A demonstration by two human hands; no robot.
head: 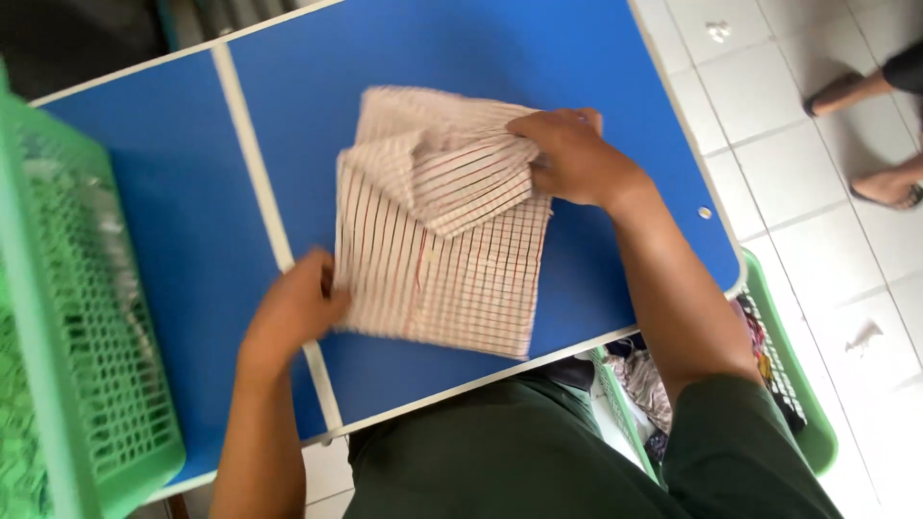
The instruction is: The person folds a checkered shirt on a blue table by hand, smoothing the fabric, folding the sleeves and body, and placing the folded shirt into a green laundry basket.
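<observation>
A folded white shirt with thin red and dark checks (pixel 452 259) lies on the blue table (pixel 461 48), its collar toward the far side. My right hand (pixel 567 154) grips the cloth at the shirt's far right corner beside the collar. The fingers of my left hand (pixel 293 308) hold the shirt's near left edge, partly tucked under the cloth.
A green mesh plastic basket (pixel 67 317) stands on the table at the left. A second green basket (pixel 798 384) holding mixed clothes sits on the tiled floor at my right. Another person's feet in sandals (pixel 885 187) are at the upper right. A cream seam (pixel 255 163) divides the table.
</observation>
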